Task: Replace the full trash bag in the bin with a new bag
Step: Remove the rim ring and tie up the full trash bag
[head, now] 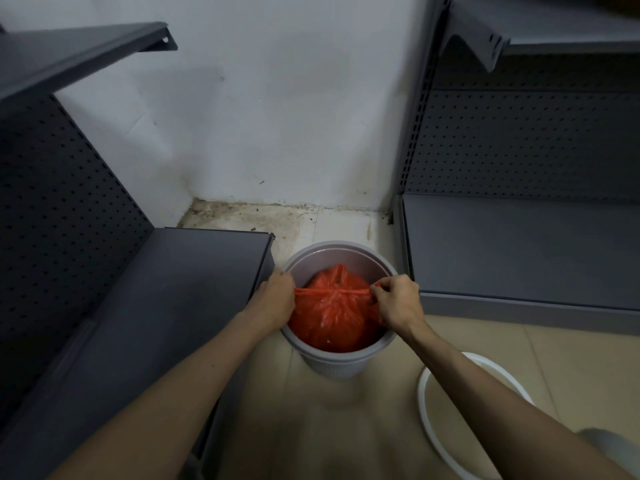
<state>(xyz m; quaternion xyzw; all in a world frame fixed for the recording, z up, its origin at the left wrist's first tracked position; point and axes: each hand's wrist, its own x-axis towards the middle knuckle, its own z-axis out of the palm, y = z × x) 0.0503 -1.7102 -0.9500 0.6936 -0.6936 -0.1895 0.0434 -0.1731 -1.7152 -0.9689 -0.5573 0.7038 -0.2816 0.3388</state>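
Both hands work over a round grey trash bin (pixel 341 355) on the tiled floor (pixel 485 341). Left hand (pixel 275 299) pinches one end of the red bag's tie strip (pixel 332 292) at the bin's left rim; right hand (pixel 396 301) pinches the other end, the strip taut between them. Red trash bag (pixel 332 317) sits bunched inside the bin, between grey metal shelves (pixel 512 251). White ring (pixel 450 427) lies on the floor just right.
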